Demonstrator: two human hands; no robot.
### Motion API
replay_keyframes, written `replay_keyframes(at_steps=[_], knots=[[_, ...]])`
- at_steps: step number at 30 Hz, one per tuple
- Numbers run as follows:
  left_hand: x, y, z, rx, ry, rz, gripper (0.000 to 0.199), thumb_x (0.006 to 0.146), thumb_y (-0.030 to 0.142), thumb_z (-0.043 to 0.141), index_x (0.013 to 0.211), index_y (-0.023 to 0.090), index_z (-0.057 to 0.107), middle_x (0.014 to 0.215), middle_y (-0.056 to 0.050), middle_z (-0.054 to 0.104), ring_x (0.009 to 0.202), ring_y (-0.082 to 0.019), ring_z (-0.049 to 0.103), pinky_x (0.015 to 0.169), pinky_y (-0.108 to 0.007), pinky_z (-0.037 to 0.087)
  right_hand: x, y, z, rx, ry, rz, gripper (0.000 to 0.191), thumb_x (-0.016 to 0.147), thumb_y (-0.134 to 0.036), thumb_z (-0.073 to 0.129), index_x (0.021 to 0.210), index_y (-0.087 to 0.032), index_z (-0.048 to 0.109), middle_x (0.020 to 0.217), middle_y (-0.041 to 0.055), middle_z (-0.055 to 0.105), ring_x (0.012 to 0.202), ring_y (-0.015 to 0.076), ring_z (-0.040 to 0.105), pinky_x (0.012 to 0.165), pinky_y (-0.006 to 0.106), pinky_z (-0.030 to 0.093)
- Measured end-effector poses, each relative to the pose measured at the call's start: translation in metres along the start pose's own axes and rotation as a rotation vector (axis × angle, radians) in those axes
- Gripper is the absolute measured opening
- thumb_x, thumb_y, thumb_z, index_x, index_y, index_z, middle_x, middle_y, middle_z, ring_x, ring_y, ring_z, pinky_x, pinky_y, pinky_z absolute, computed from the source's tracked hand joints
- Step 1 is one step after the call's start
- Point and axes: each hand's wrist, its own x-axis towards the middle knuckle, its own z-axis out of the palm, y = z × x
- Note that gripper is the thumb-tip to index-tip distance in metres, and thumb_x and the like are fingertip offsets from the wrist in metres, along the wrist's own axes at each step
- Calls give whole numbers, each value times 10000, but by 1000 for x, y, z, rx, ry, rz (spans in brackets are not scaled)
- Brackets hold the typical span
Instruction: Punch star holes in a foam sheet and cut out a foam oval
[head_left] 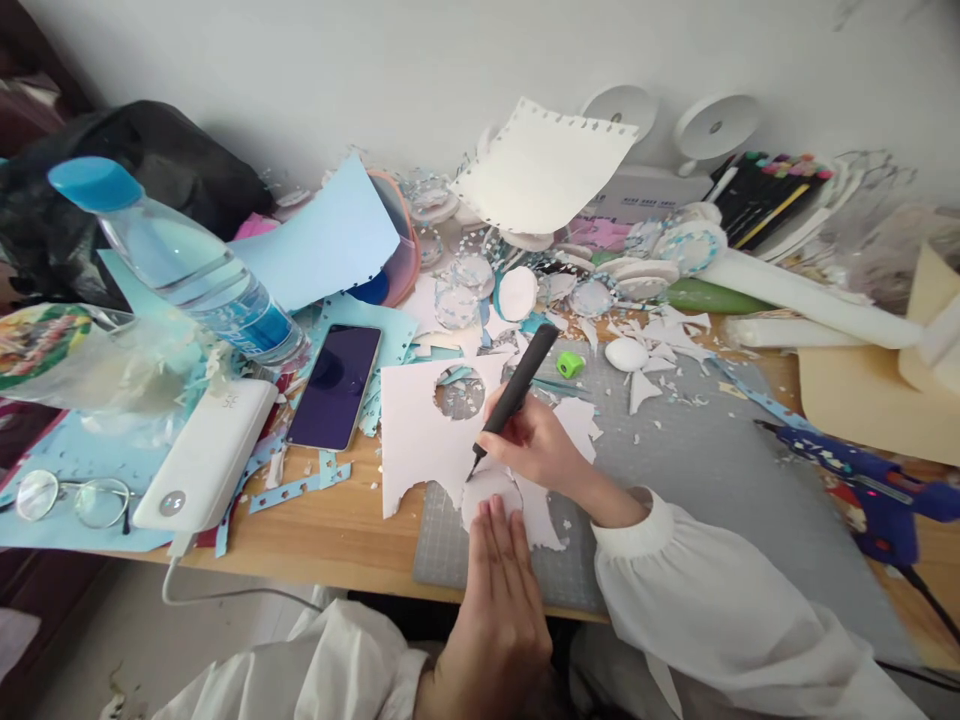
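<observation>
My right hand (541, 442) grips a thick black pen (525, 378), and its fine tip meets the white sheet (412, 425) at the edge of a white round disc (489, 484). On that disc my left hand (501, 590) lies with its fingers stretched out, pressing it onto the sheet. The sheet has a round hole cut through it and a ragged, scalloped lower edge. It rests partly on a grey cutting mat (720, 500).
A phone (335, 385), a white power bank (206, 455) and a water bottle (202, 265) stand or lie left. Glasses (75, 500) are farther left. A blue glue gun (870, 490) lies right. Behind are paper scraps (660, 350), round decorated pieces (472, 285) and a green sharpener (570, 364).
</observation>
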Motion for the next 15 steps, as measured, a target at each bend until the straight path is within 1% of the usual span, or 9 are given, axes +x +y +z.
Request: replay_keyframes(at_steps=[1, 3, 6, 8, 10, 12, 15], knots=[[0, -3, 1, -21, 8, 6, 559, 833, 289, 519, 1233, -101, 545, 1180, -282, 650, 1135, -388, 615, 1081, -536, 369, 1, 2, 0, 38, 24, -21, 228, 726, -249, 711, 803, -211, 500, 690, -44, 482, 584, 102, 448, 504, 240, 365], [1, -13, 1, -113, 13, 22, 568, 852, 368, 534, 1207, -73, 580, 1191, -273, 648, 1141, -368, 616, 1035, -477, 428, 4, 7, -4, 163, 123, -64, 237, 741, -291, 723, 806, -215, 508, 703, -46, 500, 600, 100, 467, 529, 238, 380], [6, -39, 2, -343, 19, 53, 601, 854, 533, 539, 1123, 9, 658, 1157, -226, 683, 1076, -315, 658, 941, -396, 508, 5, 11, -14, 299, 286, -103, 266, 784, -350, 704, 778, -227, 468, 663, -67, 501, 541, 77, 444, 512, 221, 355], [11, -57, 2, -442, -16, 58, 586, 814, 549, 617, 1143, 66, 661, 1175, -173, 690, 1030, -281, 672, 891, -377, 539, 2, 10, -22, 303, 320, -119, 295, 790, -349, 706, 759, -229, 439, 647, -73, 524, 533, 75, 455, 516, 214, 358], [17, -70, 4, -432, -91, 34, 629, 761, 512, 710, 1219, 89, 620, 1238, -157, 658, 1050, -288, 652, 847, -384, 560, -4, 10, -28, 283, 327, -124, 284, 792, -337, 710, 769, -232, 447, 642, -70, 555, 551, 83, 488, 527, 212, 377], [23, -77, 8, -377, -151, 31, 683, 734, 488, 751, 1254, 75, 592, 1253, -177, 641, 1055, -302, 641, 806, -383, 574, -11, 10, -31, 275, 331, -111, 238, 810, -345, 692, 820, -239, 479, 632, -64, 579, 554, 93, 509, 517, 213, 387], [27, -78, 15, -295, -159, 129, 649, 772, 455, 731, 1256, 51, 581, 1188, -204, 662, 1002, -293, 657, 760, -358, 582, -18, 12, -32, 264, 320, -93, 213, 835, -384, 655, 947, -251, 532, 657, -48, 604, 566, 107, 527, 507, 222, 402]])
